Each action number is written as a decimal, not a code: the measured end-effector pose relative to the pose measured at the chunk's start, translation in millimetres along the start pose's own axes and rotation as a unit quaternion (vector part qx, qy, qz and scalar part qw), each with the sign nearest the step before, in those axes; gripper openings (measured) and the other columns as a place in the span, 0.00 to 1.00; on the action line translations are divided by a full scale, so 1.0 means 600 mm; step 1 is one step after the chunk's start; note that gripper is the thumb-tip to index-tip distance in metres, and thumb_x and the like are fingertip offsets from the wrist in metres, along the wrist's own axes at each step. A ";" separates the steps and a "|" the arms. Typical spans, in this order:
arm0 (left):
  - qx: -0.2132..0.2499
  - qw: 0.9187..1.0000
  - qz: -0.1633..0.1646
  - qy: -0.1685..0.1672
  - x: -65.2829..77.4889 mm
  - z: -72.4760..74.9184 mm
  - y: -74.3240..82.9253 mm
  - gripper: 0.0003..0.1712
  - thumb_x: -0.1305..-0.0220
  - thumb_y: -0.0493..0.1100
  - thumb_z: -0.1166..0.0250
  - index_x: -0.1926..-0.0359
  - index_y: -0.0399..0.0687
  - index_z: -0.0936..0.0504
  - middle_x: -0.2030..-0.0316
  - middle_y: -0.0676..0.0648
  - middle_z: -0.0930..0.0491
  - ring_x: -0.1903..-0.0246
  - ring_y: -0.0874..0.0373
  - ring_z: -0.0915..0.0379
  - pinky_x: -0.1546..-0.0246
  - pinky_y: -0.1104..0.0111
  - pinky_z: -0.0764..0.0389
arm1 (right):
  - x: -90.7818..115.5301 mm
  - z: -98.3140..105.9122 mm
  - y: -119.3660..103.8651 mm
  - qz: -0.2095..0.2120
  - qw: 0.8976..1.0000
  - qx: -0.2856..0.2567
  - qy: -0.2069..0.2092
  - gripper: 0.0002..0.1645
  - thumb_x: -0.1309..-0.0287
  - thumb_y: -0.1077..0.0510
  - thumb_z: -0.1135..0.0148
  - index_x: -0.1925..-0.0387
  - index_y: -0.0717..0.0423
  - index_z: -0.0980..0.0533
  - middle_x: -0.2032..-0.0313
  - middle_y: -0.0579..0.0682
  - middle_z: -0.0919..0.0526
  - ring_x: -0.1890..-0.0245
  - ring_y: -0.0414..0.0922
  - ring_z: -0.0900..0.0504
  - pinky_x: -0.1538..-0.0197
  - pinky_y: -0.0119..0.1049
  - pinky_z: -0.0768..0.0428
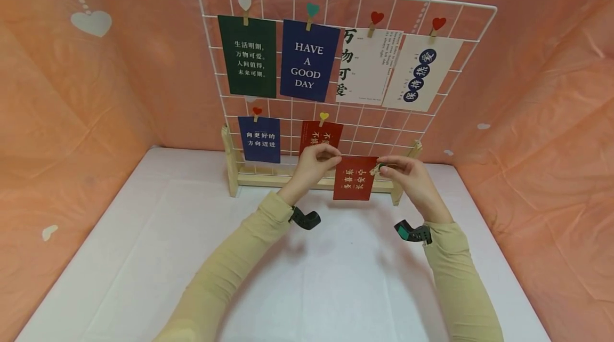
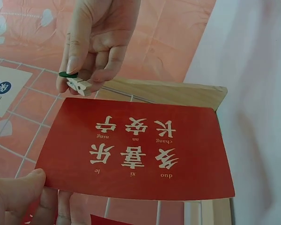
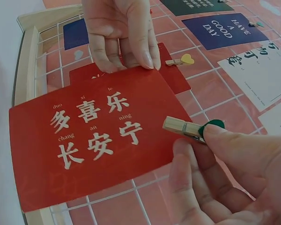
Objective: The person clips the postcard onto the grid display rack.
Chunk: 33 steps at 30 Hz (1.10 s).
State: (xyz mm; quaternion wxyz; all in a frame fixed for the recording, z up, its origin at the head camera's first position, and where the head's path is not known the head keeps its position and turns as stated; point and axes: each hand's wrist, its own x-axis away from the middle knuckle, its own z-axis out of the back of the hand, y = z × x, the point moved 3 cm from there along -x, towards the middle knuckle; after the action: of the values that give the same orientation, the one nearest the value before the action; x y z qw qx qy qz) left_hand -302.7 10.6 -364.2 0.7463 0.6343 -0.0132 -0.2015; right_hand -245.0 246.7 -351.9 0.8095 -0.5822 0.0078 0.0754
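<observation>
A red card (image 1: 354, 185) with white Chinese characters hangs in front of the lower part of a white wire grid (image 1: 360, 141). My left hand (image 1: 314, 167) pinches it by its upper left corner, thumb on the printed face. Between thumb and fingers my right hand (image 1: 411, 178) holds a small wooden clothespin (image 3: 182, 127) with a green top (image 3: 212, 127), right at the card's upper right corner. Behind the left hand, another red card (image 1: 336, 131) is clipped to the grid by a clothespin with a yellow heart (image 1: 324, 116).
Along the grid's upper part hang a green card (image 1: 251, 59), a blue card (image 1: 309, 62) and two white cards (image 1: 366, 70). A smaller blue card (image 1: 261, 142) hangs lower left. Wooden feet (image 1: 232, 163) carry the grid on a white table (image 1: 120, 225), before an orange cloth (image 1: 158, 65) with hearts.
</observation>
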 end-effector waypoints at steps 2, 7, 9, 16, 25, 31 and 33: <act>-0.001 1.000 -0.007 0.004 -0.004 -0.002 0.003 0.06 0.37 0.39 0.35 0.60 0.42 0.17 0.63 0.47 0.19 0.63 0.56 0.23 0.61 0.70 0.19 | -0.002 0.000 -0.003 0.002 1.000 0.000 0.003 0.23 0.36 0.53 0.40 0.44 0.62 0.26 0.50 0.52 0.22 0.50 0.46 0.23 0.46 0.29 0.25; -0.012 1.000 -0.020 0.018 -0.012 -0.006 0.013 0.06 0.36 0.39 0.35 0.60 0.43 0.17 0.64 0.48 0.19 0.64 0.56 0.23 0.62 0.70 0.19 | -0.007 0.000 -0.014 0.021 1.000 0.003 0.011 0.23 0.35 0.54 0.41 0.44 0.63 0.26 0.49 0.53 0.23 0.50 0.47 0.24 0.46 0.31 0.25; -0.015 0.999 -0.026 0.023 -0.015 -0.008 0.016 0.06 0.36 0.39 0.35 0.59 0.43 0.17 0.63 0.48 0.19 0.64 0.56 0.23 0.63 0.70 0.19 | -0.009 0.000 -0.018 0.027 0.999 0.003 0.018 0.22 0.35 0.55 0.40 0.44 0.64 0.26 0.49 0.54 0.23 0.50 0.46 0.25 0.46 0.34 0.24; -0.014 0.999 -0.032 0.037 -0.022 -0.014 0.028 0.06 0.35 0.38 0.36 0.59 0.42 0.17 0.63 0.47 0.19 0.65 0.55 0.23 0.68 0.71 0.20 | -0.015 0.002 -0.030 0.029 0.999 0.009 0.044 0.21 0.36 0.55 0.39 0.46 0.63 0.24 0.50 0.52 0.21 0.54 0.44 0.24 0.51 0.33 0.22; -0.010 0.996 -0.065 0.054 -0.035 -0.015 0.039 0.07 0.35 0.37 0.37 0.59 0.40 0.17 0.63 0.46 0.19 0.63 0.56 0.23 0.62 0.72 0.20 | -0.025 0.005 -0.045 0.064 0.995 0.028 0.073 0.19 0.36 0.56 0.40 0.47 0.62 0.23 0.51 0.53 0.20 0.54 0.46 0.22 0.49 0.34 0.22; -0.028 0.992 -0.093 0.076 -0.043 -0.010 0.052 0.06 0.37 0.36 0.36 0.61 0.38 0.16 0.65 0.45 0.17 0.65 0.55 0.22 0.61 0.72 0.20 | -0.038 0.005 -0.057 0.104 0.990 0.018 0.092 0.17 0.37 0.61 0.40 0.48 0.65 0.22 0.51 0.56 0.20 0.54 0.44 0.21 0.49 0.32 0.21; -0.036 0.991 -0.099 0.083 -0.045 -0.009 0.055 0.05 0.37 0.36 0.35 0.61 0.38 0.16 0.65 0.45 0.17 0.65 0.55 0.21 0.62 0.72 0.20 | -0.042 0.006 -0.060 0.117 0.988 0.027 0.102 0.16 0.37 0.61 0.39 0.49 0.65 0.22 0.51 0.57 0.20 0.55 0.43 0.21 0.51 0.28 0.21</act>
State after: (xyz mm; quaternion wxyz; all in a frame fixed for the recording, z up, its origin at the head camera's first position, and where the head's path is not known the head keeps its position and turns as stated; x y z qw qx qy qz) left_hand -316.7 28.2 -327.7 0.7432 0.6200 0.1186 -0.2217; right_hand -265.7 236.1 -314.5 0.8056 -0.5597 0.1604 0.1094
